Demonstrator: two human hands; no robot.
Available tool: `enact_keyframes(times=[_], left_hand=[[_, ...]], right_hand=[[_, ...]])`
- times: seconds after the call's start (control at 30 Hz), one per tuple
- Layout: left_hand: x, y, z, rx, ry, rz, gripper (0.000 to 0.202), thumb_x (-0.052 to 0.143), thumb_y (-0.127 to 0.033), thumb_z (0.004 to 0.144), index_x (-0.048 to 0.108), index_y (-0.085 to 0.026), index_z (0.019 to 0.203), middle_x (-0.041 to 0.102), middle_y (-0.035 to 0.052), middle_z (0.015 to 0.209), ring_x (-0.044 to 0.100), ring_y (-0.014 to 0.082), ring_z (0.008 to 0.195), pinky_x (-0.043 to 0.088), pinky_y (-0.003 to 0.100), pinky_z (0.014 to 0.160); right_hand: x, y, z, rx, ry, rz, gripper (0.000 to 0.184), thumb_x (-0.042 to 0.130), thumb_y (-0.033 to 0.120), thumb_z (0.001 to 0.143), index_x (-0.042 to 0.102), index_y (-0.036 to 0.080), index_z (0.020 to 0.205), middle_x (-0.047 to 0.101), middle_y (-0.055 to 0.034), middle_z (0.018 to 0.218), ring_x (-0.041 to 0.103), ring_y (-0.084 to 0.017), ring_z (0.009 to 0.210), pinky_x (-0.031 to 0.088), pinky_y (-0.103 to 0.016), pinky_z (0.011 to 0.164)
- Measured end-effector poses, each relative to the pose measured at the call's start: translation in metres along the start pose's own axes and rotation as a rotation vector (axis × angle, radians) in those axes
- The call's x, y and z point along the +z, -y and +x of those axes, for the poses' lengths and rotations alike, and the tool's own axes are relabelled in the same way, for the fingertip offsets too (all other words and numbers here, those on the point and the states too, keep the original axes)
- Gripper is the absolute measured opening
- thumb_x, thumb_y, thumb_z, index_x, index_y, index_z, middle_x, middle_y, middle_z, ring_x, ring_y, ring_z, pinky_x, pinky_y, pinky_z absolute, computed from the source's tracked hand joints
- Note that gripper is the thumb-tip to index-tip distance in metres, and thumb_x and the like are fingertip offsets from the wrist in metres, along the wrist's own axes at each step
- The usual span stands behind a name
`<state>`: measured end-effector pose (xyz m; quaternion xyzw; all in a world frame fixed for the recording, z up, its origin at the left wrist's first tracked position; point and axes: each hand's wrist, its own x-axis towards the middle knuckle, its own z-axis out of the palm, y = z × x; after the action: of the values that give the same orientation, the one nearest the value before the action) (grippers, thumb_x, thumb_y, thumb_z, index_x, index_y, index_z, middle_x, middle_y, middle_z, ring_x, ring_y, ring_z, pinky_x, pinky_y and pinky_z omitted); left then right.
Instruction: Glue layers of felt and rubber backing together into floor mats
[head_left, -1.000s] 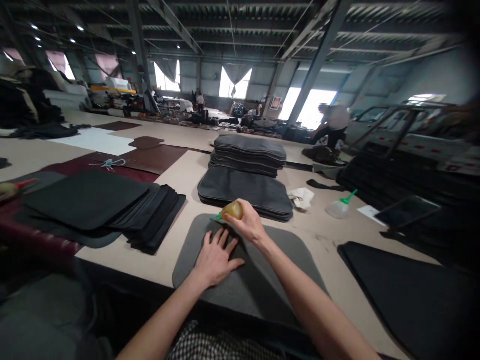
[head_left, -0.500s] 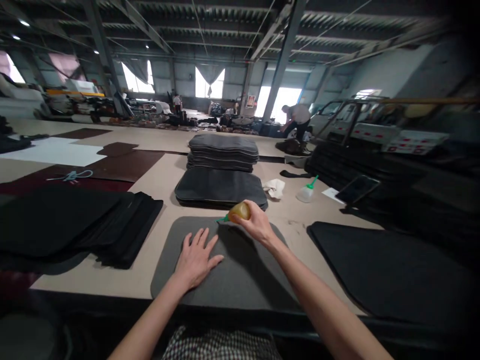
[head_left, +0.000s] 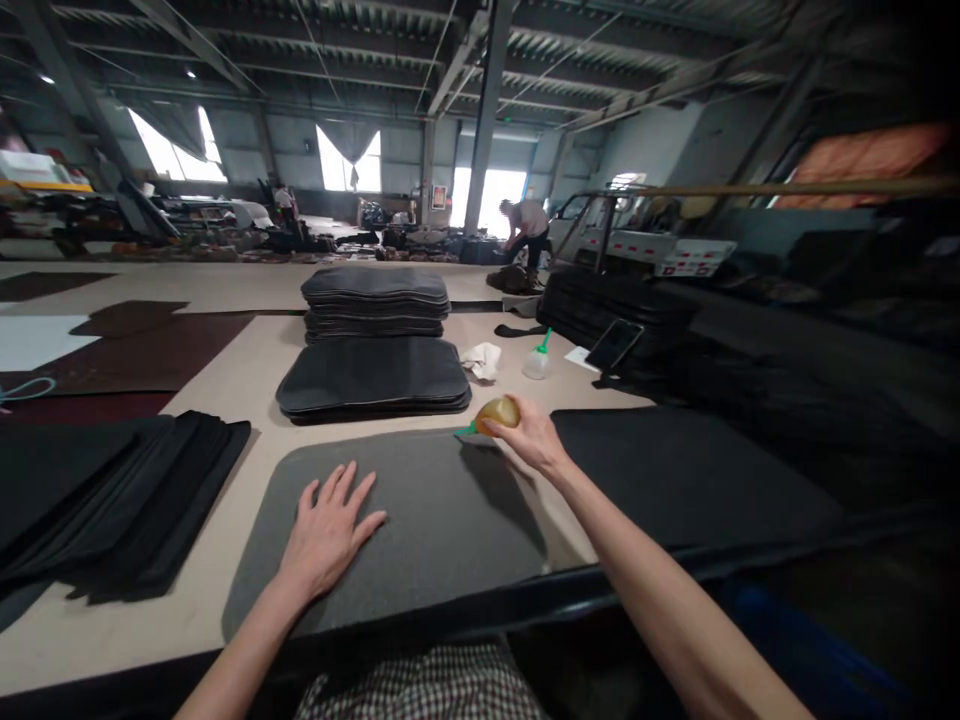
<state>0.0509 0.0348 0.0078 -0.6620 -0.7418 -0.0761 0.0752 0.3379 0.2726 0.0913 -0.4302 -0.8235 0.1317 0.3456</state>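
Observation:
A grey sheet with rounded corners (head_left: 427, 530) lies flat on the table before me. My left hand (head_left: 330, 530) rests on its left part, palm down with the fingers spread. In my right hand (head_left: 529, 435) is a squeeze bottle (head_left: 499, 412) with yellowish contents and a green nozzle. The bottle is tipped to the left, its nozzle tip at the sheet's far edge near the right corner. Whether anything flows from the tip is too small to tell.
Behind the sheet stand stacks of dark rounded sheets (head_left: 375, 375). Black sheets are piled at the left (head_left: 150, 500) and right (head_left: 675, 470). A second squeeze bottle (head_left: 536, 362), crumpled white tissue (head_left: 481, 360) and a phone (head_left: 615, 345) sit beyond. A person (head_left: 529, 225) bends over in the background.
My right hand has moved the bottle's nozzle rightward along the sheet's far edge. My left hand stays flat on the sheet. The whole view has turned to the right.

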Motion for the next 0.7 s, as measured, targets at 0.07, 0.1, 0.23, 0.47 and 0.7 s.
enact_keyframes(times=[0.07, 0.1, 0.23, 0.47, 0.7], left_hand=[[0.0, 0.0, 0.0, 0.004, -0.001, 0.013, 0.066, 0.026, -0.065, 0.098, 0.039, -0.03, 0.152, 0.032, 0.0117, 0.162, 0.028, 0.0317, 0.15, 0.023, 0.058, 0.116], [0.0, 0.0, 0.0, 0.004, 0.0, 0.019, 0.066, 0.026, -0.065, 0.098, 0.039, -0.03, 0.152, 0.032, 0.012, 0.162, 0.028, 0.0317, 0.15, 0.023, 0.057, 0.116], [-0.001, 0.0, 0.0, 0.009, 0.005, 0.041, 0.066, 0.026, -0.065, 0.098, 0.039, -0.03, 0.152, 0.032, 0.0121, 0.162, 0.029, 0.0321, 0.149, 0.025, 0.058, 0.115], [0.002, 0.001, 0.0, 0.011, -0.005, 0.051, 0.065, 0.028, -0.065, 0.098, 0.04, -0.03, 0.152, 0.033, 0.012, 0.162, 0.03, 0.0328, 0.149, 0.026, 0.058, 0.114], [0.005, 0.004, 0.0, 0.021, -0.019, 0.016, 0.065, 0.029, -0.064, 0.098, 0.041, -0.03, 0.151, 0.034, 0.0124, 0.161, 0.03, 0.0336, 0.149, 0.026, 0.058, 0.114]], right_hand=[[-0.011, -0.015, -0.003, 0.034, -0.019, -0.024, 0.053, 0.068, 0.053, 0.078, 0.062, 0.019, 0.119, 0.068, -0.0108, 0.112, 0.064, -0.03, 0.101, 0.048, -0.042, 0.087], [-0.016, -0.023, -0.005, 0.052, -0.029, -0.035, 0.053, 0.068, 0.054, 0.078, 0.063, 0.02, 0.118, 0.068, -0.0108, 0.11, 0.064, -0.03, 0.099, 0.048, -0.041, 0.086], [-0.037, -0.043, -0.016, 0.116, -0.076, -0.065, 0.053, 0.068, 0.056, 0.077, 0.063, 0.02, 0.115, 0.069, -0.0112, 0.106, 0.065, -0.03, 0.095, 0.049, -0.041, 0.084], [-0.056, -0.044, -0.048, 0.224, -0.163, 0.004, 0.058, 0.069, 0.061, 0.076, 0.062, 0.021, 0.117, 0.07, -0.0084, 0.102, 0.066, -0.028, 0.09, 0.051, -0.038, 0.079], [-0.055, -0.042, -0.075, 0.201, -0.197, -0.037, 0.059, 0.069, 0.061, 0.076, 0.062, 0.018, 0.115, 0.066, -0.0128, 0.114, 0.062, -0.032, 0.104, 0.049, -0.044, 0.091]])
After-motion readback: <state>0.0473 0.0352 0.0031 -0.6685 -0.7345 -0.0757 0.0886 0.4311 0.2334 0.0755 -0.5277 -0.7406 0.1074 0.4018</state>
